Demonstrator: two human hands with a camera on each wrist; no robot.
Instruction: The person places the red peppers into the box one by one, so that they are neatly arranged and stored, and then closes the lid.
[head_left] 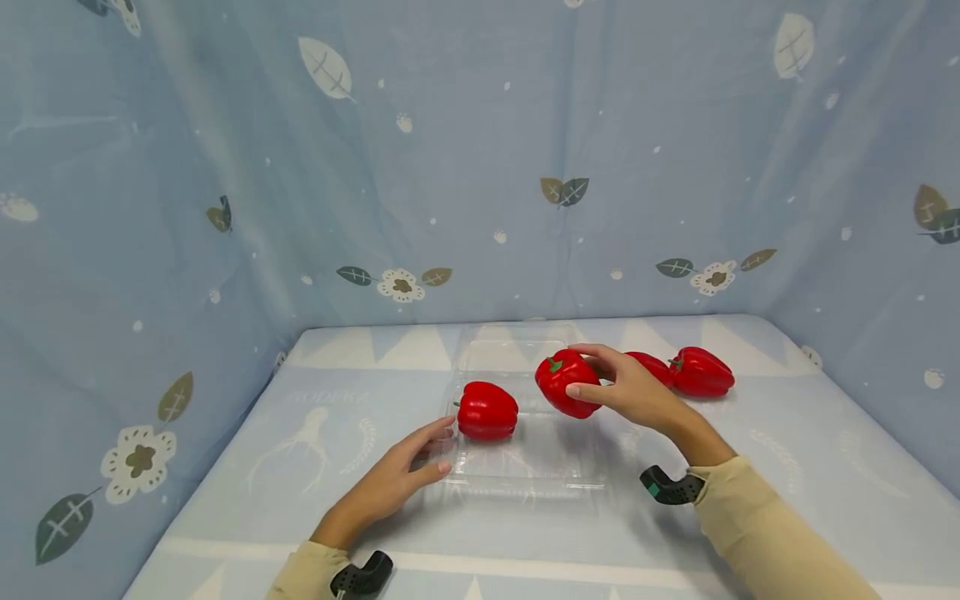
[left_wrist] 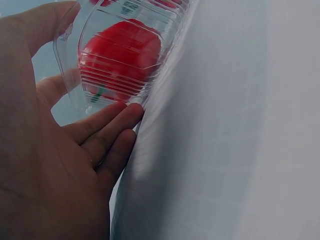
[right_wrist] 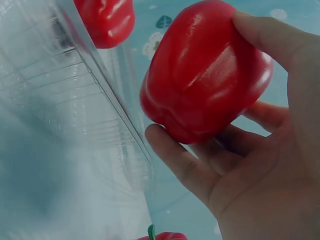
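Mid-frame, the right hand (head_left: 633, 387) has its grip curled round a red pepper (head_left: 567, 385), apparently loading the clear tray (head_left: 525, 468); the left hand (head_left: 393, 477), fingers relaxed, touches its left side. Lowering, then releasing, seems called for.

Very shiny and smooth on the held red pepper (right_wrist: 205, 75). Clear, shiny plastic with ridges on the box (head_left: 517, 467). Soft, creased cloth on the blue curtain (head_left: 480, 125). Dull cloth on the tan sleeve (head_left: 772, 533).

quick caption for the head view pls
Red bell pepper in the right grip near a clear container holding another pepper
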